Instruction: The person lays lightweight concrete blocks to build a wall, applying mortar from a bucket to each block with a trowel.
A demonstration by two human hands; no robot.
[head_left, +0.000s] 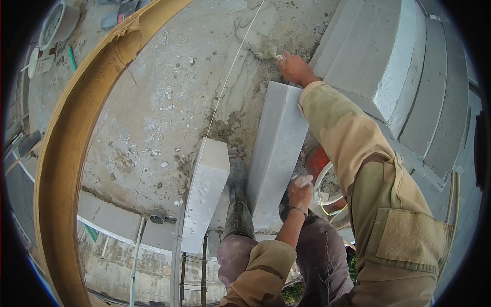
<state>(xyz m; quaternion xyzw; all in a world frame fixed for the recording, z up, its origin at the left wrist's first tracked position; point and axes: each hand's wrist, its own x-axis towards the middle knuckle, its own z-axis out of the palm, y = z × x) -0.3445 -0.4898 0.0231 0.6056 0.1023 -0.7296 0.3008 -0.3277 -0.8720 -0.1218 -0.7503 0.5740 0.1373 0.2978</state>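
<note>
My right hand point(297, 70) reaches forward, closed around the handle of a trowel point(263, 47). The grey, mortar-smeared blade rests at a strip of wet mortar point(243, 79) on the floor. Just below that hand, a long pale block point(277, 138) stands between my legs and the mortar. My left hand point(300, 194) is held closed beside this block, its fingertips whitened; whether anything is in it is hidden. A second pale block point(208, 179) stands to the left, at the end of a taut white string point(231, 71).
Large stacked blocks point(371, 51) rise on the right. A bucket point(327, 184) with grey contents sits by my right leg. A curved yellow-brown beam point(61, 148) runs along the left. Rubble bits litter the concrete floor point(138, 128). Another tub point(64, 23) stands far left.
</note>
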